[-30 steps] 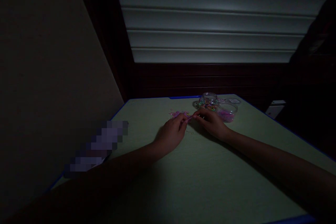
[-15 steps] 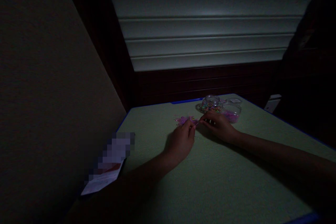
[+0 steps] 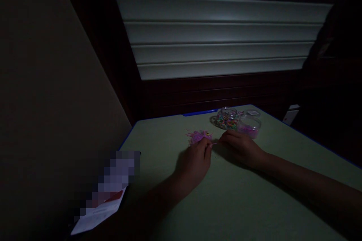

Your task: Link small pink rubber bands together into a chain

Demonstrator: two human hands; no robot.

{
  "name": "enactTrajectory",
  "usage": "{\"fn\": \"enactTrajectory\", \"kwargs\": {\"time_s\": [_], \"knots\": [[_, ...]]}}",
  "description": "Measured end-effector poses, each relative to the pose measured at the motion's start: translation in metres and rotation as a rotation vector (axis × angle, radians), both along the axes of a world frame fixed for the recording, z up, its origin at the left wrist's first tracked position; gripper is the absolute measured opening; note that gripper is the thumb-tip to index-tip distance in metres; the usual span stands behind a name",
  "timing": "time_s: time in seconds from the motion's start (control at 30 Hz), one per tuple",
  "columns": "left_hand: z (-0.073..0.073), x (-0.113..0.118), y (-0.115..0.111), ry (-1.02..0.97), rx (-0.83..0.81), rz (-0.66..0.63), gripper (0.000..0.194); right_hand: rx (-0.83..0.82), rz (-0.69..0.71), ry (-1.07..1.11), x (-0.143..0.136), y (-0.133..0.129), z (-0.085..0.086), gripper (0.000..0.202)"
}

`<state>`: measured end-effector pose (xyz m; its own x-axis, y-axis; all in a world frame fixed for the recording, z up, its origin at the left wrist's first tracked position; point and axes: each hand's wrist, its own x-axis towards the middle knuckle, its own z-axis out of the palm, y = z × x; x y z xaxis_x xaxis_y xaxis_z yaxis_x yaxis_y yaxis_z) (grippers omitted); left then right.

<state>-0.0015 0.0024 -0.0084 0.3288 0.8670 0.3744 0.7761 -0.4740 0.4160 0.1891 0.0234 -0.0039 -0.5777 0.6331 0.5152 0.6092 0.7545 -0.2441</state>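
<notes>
Surface (image 3: 240, 203): stretching out pale green below it all, trimmed with blue at the edge.
Papers (image 3: 97, 214): lying well to the left of the left hand (image 3: 195, 160), partly pixelated.
Left hand: pinching now, finger and thumb closed narrow on one end of a pink strand (image 3: 215, 143).
Right hand (image 3: 243, 148): pinching too, fingertips narrow on the other end.
Pink strand: bridging the short gap between both hands, thin and looking straight.
Pink pile (image 3: 199, 136): sitting loose just beyond the left hand's fingertips.
Pink-filled jar (image 3: 249, 128): standing open just beyond the right hand.
Ring jar (image 3: 227, 119): standing beyond the right hand's fingertips, beside the pink-filled jar, showing many-coloured rings.
Clear lid (image 3: 252, 113): lying flat behind the pink-filled jar, farther from the right hand.
Slatted panel (image 3: 220, 34): rising pale beyond both hands, framed dark.
</notes>
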Motion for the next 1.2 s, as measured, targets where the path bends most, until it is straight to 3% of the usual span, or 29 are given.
{"fn": "enactTrajectory", "kwargs": {"time_s": [0.13, 0.27, 0.47, 0.63, 1.0, 1.2], "knots": [[0.002, 0.0, 0.0, -0.007, -0.003, -0.029, 0.021, 0.137, -0.039, -0.109, 0.007, -0.002, 0.011, 0.019], [0.0, -0.001, 0.001, -0.04, -0.02, 0.015, 0.025, 0.284, -0.246, -0.119, 0.027, 0.001, 0.025, 0.023], [-0.003, -0.002, 0.003, -0.055, -0.032, 0.003, 0.024, 0.353, -0.534, -0.277, 0.066, 0.016, 0.04, 0.024], [-0.006, -0.003, 0.006, -0.074, -0.047, 0.005, 0.025, 0.32, -0.608, -0.295, 0.077, 0.023, 0.037, 0.025], [-0.005, -0.004, 0.006, -0.114, -0.057, 0.012, 0.024, 0.317, -0.571, -0.16, 0.066, 0.014, 0.042, 0.023], [-0.004, -0.002, 0.005, -0.115, -0.074, 0.023, 0.025, 0.163, -0.257, 0.171, 0.028, -0.003, 0.026, 0.02]]}}
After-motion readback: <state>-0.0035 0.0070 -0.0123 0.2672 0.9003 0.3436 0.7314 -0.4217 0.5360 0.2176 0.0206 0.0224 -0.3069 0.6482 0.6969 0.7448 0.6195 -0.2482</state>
